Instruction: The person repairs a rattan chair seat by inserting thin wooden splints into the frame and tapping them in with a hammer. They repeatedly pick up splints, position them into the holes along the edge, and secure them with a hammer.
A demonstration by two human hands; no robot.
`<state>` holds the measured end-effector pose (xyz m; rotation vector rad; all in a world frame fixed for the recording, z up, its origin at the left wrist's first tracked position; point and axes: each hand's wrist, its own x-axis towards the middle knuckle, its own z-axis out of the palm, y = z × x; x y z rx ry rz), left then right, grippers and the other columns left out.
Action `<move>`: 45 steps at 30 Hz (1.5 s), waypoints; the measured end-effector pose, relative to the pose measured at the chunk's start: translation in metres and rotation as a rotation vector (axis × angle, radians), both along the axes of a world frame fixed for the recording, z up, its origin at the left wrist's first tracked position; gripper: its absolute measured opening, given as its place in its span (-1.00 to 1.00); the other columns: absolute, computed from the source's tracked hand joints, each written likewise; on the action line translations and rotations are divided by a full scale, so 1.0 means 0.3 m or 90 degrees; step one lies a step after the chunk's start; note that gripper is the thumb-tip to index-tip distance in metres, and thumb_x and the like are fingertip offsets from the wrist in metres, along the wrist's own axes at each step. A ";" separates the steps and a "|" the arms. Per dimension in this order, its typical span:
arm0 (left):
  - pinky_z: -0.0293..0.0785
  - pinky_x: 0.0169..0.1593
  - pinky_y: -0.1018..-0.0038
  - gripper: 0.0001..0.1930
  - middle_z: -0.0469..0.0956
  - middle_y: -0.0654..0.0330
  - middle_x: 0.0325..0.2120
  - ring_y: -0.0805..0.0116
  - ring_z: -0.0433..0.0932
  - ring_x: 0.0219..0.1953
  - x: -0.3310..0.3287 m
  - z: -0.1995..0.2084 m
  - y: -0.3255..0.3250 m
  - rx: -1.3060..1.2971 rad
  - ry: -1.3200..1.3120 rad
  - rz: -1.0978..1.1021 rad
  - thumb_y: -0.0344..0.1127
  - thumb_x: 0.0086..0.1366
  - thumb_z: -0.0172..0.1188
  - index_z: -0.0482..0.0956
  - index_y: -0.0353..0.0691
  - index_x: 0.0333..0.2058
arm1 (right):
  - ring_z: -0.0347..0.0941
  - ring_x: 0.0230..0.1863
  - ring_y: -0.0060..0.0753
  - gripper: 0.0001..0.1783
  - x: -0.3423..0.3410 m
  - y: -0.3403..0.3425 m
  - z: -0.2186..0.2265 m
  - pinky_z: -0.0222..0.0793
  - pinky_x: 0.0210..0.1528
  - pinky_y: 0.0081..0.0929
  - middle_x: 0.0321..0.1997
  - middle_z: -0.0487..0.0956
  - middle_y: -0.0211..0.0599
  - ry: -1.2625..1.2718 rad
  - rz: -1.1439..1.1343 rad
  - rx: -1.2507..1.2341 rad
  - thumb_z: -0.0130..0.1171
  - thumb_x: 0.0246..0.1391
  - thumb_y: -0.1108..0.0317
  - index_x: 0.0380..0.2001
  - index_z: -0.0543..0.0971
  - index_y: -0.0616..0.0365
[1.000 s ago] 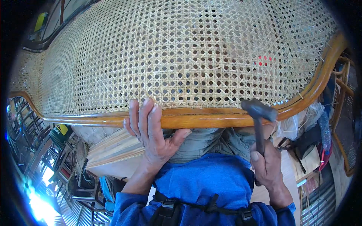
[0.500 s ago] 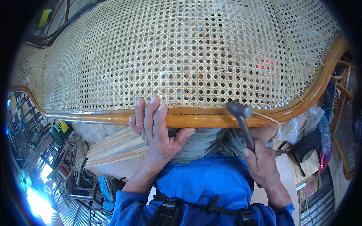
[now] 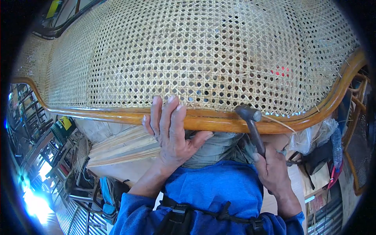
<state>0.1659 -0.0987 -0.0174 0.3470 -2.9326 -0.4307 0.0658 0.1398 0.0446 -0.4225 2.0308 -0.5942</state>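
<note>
A large panel of woven cane webbing [image 3: 156, 58] stretches across the upper view. Its near side is bordered by a glossy brown wooden frame rail [image 3: 219, 122]. My left hand [image 3: 171, 137] rests on this rail, fingers extended over the top with their tips at the cane's edge, thumb apart below. In my right hand [image 3: 273, 168] is a hammer [image 3: 254, 129], gripped round its dark handle. The hammer's head overlaps the rail beside the cane edge; whether it touches the wood I cannot tell. A loose cane strand [image 3: 280, 122] trails over the rail right of the hammer.
Wooden boards [image 3: 121, 147] lie below the rail on the left, near a dark green can [image 3: 62, 129]. Clear plastic bags [image 3: 309, 133] hang at the right under the frame's curve. Curved wooden furniture parts [image 3: 358, 102] stand at the far right.
The panel and rail have shifted slightly to the right and tilted a little in view. My left hand sits somewhat further right; the hammer stays almost where it was.
</note>
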 end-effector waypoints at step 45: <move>-0.18 0.24 0.06 -0.15 0.22 -0.01 0.15 -0.09 0.09 0.25 -0.011 -0.003 0.002 0.005 0.040 0.002 0.26 0.10 0.12 0.16 -0.28 0.17 | 0.46 -0.52 0.13 -0.69 0.011 -0.047 0.006 0.35 -0.45 -0.12 -0.57 0.47 0.00 0.035 -0.058 -0.132 0.05 0.10 0.23 -0.23 0.36 0.28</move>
